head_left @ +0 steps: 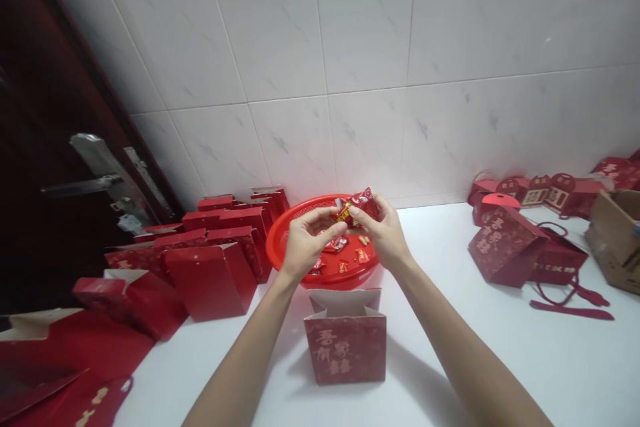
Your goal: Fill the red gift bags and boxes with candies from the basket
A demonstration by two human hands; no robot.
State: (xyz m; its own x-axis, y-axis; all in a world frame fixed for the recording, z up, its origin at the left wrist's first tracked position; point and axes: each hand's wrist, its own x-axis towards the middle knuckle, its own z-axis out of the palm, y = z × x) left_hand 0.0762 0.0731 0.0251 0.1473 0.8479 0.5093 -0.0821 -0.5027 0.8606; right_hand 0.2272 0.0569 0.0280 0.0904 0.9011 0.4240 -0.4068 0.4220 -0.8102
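Note:
Several red and gold wrapped candies (pixel 363 205) are held between my two hands above a red plastic basket (pixel 280 248). My right hand (pixel 387 230) grips them with thumb and fingers. Beside it my left hand (pixel 310 240) is closed, its thumb and fingertips at the left end of the candies; what it pinches is partly hidden. More wrapped candies (pixel 343 267) and a few peanuts (pixel 364 240) lie in the basket. Just in front of the basket, a red paper bag (pixel 346 350) with pale characters stands upright with its top open.
Rows of red paper bags (pixel 210 280) stand on the white table (pixel 430 353) at the left. At the right are red boxes (pixel 505 247), dark red cords (pixel 570 310) and a brown cardboard box (pixel 615 240). A tiled wall (pixel 370 127) rises behind; a dark door (pixel 40 113) is at the left.

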